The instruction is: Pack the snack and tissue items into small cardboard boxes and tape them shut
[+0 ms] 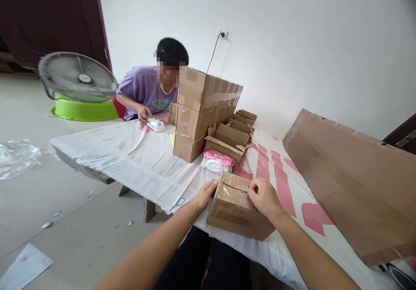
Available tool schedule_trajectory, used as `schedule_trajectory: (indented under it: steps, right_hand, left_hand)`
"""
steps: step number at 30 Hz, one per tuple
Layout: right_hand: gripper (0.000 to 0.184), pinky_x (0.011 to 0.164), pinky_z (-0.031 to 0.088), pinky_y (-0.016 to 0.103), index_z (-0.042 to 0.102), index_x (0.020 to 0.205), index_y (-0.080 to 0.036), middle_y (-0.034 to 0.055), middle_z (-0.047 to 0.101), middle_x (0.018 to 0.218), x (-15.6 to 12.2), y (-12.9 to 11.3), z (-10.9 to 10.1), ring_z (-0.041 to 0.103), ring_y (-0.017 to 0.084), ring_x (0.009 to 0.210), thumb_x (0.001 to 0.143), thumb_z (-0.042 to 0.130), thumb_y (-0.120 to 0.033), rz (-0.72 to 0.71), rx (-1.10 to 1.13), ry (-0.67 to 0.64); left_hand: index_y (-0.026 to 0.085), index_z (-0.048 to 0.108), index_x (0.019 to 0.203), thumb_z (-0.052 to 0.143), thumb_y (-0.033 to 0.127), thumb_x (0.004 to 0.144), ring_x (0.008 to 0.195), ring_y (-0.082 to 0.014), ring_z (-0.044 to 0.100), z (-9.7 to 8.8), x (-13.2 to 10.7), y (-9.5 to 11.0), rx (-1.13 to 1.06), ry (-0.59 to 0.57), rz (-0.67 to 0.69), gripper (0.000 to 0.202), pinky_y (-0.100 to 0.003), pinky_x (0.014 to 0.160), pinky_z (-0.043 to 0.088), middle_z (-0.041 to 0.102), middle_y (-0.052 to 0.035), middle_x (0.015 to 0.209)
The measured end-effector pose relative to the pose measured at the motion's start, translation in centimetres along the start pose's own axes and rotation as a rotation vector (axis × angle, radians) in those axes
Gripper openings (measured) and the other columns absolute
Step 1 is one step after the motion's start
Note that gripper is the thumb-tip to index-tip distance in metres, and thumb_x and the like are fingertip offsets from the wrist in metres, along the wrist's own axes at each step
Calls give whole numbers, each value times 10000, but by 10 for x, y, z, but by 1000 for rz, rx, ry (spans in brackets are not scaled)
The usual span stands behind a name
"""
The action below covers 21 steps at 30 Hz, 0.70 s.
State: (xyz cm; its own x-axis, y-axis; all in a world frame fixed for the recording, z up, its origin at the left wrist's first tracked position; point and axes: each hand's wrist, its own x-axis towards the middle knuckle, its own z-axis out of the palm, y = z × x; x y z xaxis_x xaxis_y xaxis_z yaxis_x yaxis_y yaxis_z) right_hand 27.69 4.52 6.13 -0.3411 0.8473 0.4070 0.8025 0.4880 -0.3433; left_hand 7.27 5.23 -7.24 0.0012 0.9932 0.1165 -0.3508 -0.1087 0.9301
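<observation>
A taped cardboard box (240, 212) sits at the table's near edge, right in front of me. Clear tape covers its top, and a dark slit runs across the flap there. Against the box's left side rests my left hand (205, 194), thumb by the top edge, gripping it. My right hand (264, 197) is closed in a pinch at the right end of the slit; what lies between its fingertips is hidden. Just beyond the box is a pink pack of wet wipes (217, 161) with a white lid.
Taped boxes (195, 121) stand stacked behind the wipes, beside a row of open cartons (227, 140). Across the table (136, 151), a person in purple (138, 86) has a hand near a white tape dispenser (156, 125). A large cardboard sheet (351, 181) leans at right.
</observation>
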Motion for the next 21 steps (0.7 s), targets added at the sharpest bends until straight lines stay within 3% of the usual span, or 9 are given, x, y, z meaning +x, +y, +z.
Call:
schedule_trajectory:
  steps: [7,12,17,21]
  right_hand:
    - [111,628,430,290,501,653,-237,11,687,720,1,6,-4,621,183,670,732,474,-163,78,44,18]
    - [130,724,525,286,522,710,-239,37,735,911,-17,18,-24,684,174,817,818,458,-275,62,168,97]
    - [144,782,535,309,594,777,-240,54,720,928,-84,59,-52,676,202,887,842,523,-347,28,62,333]
    - [155,729,541,292,593,740,-249,52,716,878,-159,118,-54,684,209,831,828,543,-366,83,-128,317]
  left_hand:
    - [147,650,867,597,702,746,770,-206,575,0,2,-2,11,-2,0,572,-323,751,430,657,-30,780]
    - [145,655,898,577,693,766,794,-211,578,0,2,-1,31,-3,-2,569,-335,778,428,669,-36,807]
    - [155,660,912,549,687,789,824,-223,581,-2,2,-3,57,2,1,557,-345,797,429,673,-35,829]
    - [155,660,913,550,686,786,863,-239,592,-5,4,-6,80,7,6,557,-347,809,438,683,-45,860]
